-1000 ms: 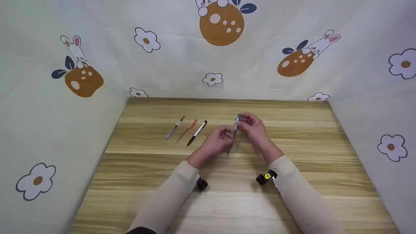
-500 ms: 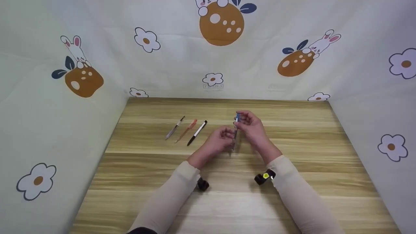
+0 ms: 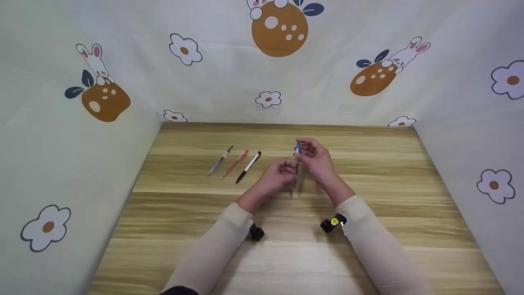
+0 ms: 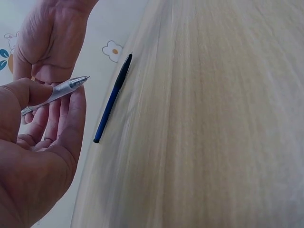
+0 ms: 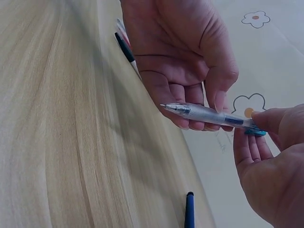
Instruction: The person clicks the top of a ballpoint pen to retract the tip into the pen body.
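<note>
Head view, clear pen (image 3: 297, 167) near-vertical, tip down

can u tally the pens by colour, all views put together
Clear pen with a blue top, held up off the table: 1
Greyish pen with a dark tip: 1
Orange-red pen: 1
White and black pen: 1
Blue pen with a black end, seen only in the wrist views: 1
Total: 5

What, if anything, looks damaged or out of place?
Nothing stands out: three pens lie nearly parallel on the table, a blue pen lies apart, and the clear pen in the left hand and right hand looks intact.
</note>
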`<state>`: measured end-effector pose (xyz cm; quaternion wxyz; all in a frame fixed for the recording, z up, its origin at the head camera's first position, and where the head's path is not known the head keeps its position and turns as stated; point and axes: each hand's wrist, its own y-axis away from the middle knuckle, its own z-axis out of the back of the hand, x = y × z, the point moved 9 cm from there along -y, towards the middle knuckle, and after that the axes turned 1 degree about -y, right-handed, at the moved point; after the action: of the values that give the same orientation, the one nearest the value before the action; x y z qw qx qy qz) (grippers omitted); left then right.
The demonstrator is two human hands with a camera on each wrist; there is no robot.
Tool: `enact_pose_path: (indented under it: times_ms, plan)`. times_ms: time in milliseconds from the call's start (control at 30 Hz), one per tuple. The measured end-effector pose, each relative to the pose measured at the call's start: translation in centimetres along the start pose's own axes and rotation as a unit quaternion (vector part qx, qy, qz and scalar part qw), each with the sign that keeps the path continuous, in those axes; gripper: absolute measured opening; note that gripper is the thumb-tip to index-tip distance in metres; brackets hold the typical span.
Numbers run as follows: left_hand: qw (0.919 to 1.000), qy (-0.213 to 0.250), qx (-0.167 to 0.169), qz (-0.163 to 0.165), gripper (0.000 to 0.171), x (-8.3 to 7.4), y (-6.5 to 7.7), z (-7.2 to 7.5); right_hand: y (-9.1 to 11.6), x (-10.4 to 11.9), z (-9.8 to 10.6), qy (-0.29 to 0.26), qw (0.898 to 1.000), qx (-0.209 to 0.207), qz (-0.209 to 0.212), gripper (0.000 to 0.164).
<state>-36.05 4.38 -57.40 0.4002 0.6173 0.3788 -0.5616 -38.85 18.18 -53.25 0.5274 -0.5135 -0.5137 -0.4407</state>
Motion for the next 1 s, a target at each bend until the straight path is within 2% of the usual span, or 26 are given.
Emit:
enact_pose_path:
  times_ms: [367, 567, 767, 1000]
  plan:
    - [0.9996, 0.021, -0.009, 0.015, 0.031, 0.0, 0.2, 0.0, 0.0, 0.3, -0.1, 0.014, 1.000, 0.003, 0.003, 0.036]
    - [0.9999, 0.003, -0.011, 0.006, 0.029, -0.1, 0.1, 0.1, 0.0, 0.4, 0.0, 0.019, 1.000, 0.005, 0.003, 0.033]
    - [0.9999, 0.009, -0.005, 0.003, 0.028, -0.2, 0.1, 0.1, 0.0, 0.5, 0.0, 0.008, 1.000, 0.008, 0.003, 0.032]
    - [0.9995, -0.012, 0.009, -0.026, 0.026, -0.8, 0.0, 0.1, 0.0, 0.6, 0.1, 0.008, 1.000, 0.005, -0.001, 0.030]
